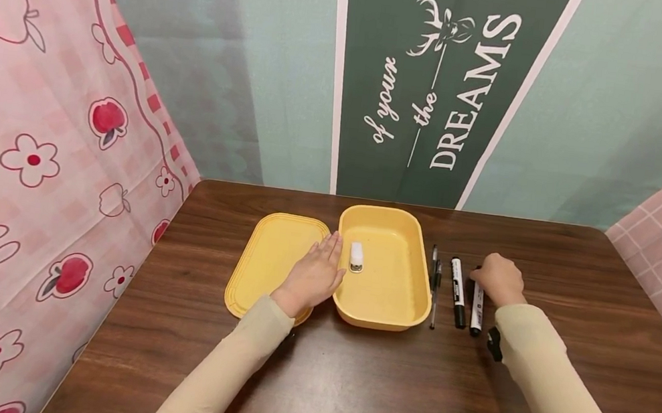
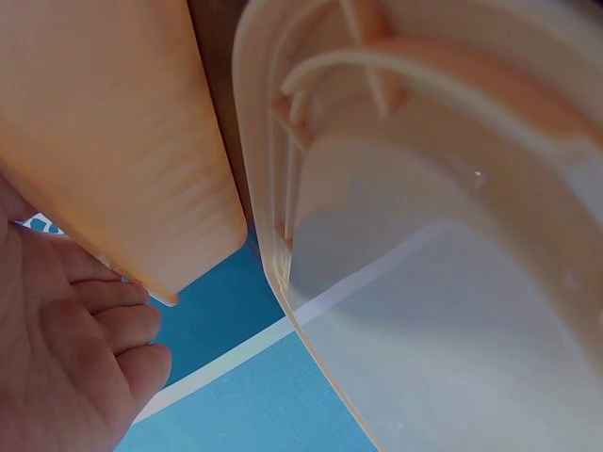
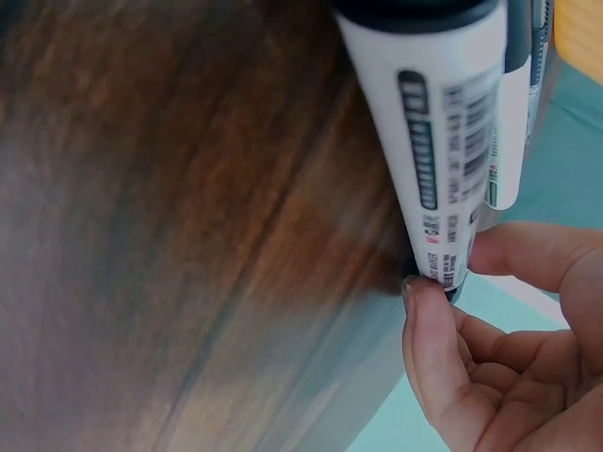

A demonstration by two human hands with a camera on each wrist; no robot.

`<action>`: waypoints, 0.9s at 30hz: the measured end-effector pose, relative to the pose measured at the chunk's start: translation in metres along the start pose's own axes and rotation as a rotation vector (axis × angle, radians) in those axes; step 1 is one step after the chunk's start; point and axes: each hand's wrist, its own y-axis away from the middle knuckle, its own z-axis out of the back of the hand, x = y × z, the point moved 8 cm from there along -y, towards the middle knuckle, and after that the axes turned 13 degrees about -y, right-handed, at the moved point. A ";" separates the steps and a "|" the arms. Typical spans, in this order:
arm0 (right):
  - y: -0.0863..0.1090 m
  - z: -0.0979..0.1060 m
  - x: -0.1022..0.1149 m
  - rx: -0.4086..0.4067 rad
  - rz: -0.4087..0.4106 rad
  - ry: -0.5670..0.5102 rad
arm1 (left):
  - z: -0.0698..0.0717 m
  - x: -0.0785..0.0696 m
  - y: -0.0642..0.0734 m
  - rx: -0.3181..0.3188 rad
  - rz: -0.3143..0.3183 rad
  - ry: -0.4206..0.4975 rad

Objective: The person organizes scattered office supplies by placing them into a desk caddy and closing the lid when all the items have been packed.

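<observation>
My right hand pinches the far end of a white marker between thumb and fingertips; the marker's black cap points toward me. Up close, the right wrist view shows its printed label and barcode on the barrel. My left hand lies with fingers extended along the left rim of a yellow box. In the left wrist view, its loosely bent fingers are at the box's outer wall. Inside the box lies a small white object with a dark printed end.
A second white marker lies between the held one and two slim pens beside the box. The yellow lid lies left of the box, partly under my left forearm. A printed curtain hangs behind the wooden table.
</observation>
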 end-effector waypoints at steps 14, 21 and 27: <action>0.001 0.010 0.012 0.001 0.042 0.005 | 0.000 0.000 0.001 -0.001 -0.001 0.006; 0.001 0.017 0.019 -0.016 0.046 0.014 | 0.000 0.000 0.001 0.004 0.006 0.011; 0.002 0.021 0.025 -0.022 0.037 0.027 | 0.001 -0.001 0.001 0.009 0.006 0.007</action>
